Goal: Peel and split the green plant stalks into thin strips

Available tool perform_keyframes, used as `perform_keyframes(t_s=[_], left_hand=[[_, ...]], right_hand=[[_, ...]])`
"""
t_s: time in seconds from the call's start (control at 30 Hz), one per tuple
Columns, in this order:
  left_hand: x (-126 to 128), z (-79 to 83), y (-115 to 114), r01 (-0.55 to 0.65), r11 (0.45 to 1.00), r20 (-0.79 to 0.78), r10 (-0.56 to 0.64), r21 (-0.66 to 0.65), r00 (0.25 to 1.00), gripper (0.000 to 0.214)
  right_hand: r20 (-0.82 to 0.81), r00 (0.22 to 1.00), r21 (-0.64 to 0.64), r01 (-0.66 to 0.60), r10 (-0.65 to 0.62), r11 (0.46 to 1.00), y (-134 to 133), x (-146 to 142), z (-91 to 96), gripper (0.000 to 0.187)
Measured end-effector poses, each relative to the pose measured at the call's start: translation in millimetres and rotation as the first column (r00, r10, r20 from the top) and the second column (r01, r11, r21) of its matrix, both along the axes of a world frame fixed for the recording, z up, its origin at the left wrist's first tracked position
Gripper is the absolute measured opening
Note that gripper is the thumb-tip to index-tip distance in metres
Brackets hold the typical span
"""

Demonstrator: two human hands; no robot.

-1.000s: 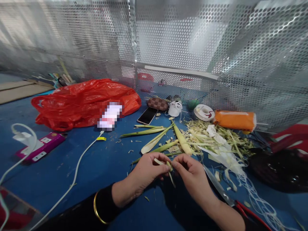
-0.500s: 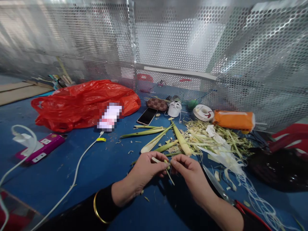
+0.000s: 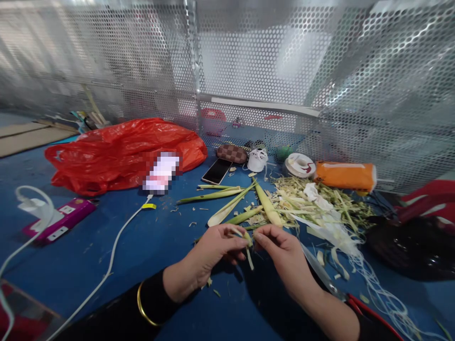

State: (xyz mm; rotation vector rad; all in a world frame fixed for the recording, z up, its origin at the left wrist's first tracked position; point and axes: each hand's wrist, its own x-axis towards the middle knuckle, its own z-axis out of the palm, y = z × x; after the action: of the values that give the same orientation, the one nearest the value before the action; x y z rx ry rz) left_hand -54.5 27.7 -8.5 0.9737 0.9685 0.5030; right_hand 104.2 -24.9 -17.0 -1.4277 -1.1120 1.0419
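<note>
My left hand point(image 3: 220, 246) is closed, its thumb and fingers pinching a pale green plant strip point(image 3: 250, 259). The strip curls over the fingertips, and one end hangs below them. Just right of it, my right hand point(image 3: 282, 251) has thumb and forefinger pressed together; whatever is in that pinch is too small to name. A narrow gap separates the two sets of fingertips. Beyond the hands lie pointed green and cream leaf sheaths point(image 3: 267, 204). Large scissors with a steel blade point(image 3: 318, 267) and red handles rest on the blue table point(image 3: 142, 265), partly behind my right forearm.
A heap of plant shreds point(image 3: 350, 203) lies to the right, beside white strings point(image 3: 377, 289) and a black glossy object point(image 3: 408, 251). Behind are an orange pack point(image 3: 344, 176), a tape roll point(image 3: 299, 166) and a phone point(image 3: 216, 171). Leftward are a red bag point(image 3: 117, 151) and a purple power strip point(image 3: 76, 210).
My right fingertips have drawn slightly away to the right from the strip. The strip's lower end now hangs more steeply. My left hand keeps its pinch nearly in place.
</note>
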Motion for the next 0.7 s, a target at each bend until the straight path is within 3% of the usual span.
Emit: perform_keyframes(t_s=[0.33, 0.5, 0.57, 0.7], left_hand=[[0.6, -3.8, -0.2, 0.013, 0.998, -0.050, -0.009, 0.063, 0.999, 0.029], [1.2, -1.3, -2.2, -0.030, 0.988, -0.001, 0.031, 0.153, 1.000, 0.025], [1.0, -0.2, -2.1, -0.042, 0.986, 0.005, 0.042, 0.162, 0.999, 0.023], [1.4, -1.0, -0.6, -0.089, 0.985, -0.004, 0.090, 0.151, 0.996, 0.023]], right_hand=[[-0.039, 0.999, 0.004, -0.011, 0.011, 1.000, 0.7, -2.2, -0.3, 0.019], [-0.218, 0.962, -0.070, -0.183, 0.164, 0.981, 1.4, -4.9, 0.2, 0.023], [-0.185, 0.964, -0.101, -0.214, 0.193, 0.972, 1.6, -4.2, 0.1, 0.020], [-0.012, 0.991, -0.068, -0.135, 0.134, 0.989, 1.9, -0.8, 2.5, 0.020]])
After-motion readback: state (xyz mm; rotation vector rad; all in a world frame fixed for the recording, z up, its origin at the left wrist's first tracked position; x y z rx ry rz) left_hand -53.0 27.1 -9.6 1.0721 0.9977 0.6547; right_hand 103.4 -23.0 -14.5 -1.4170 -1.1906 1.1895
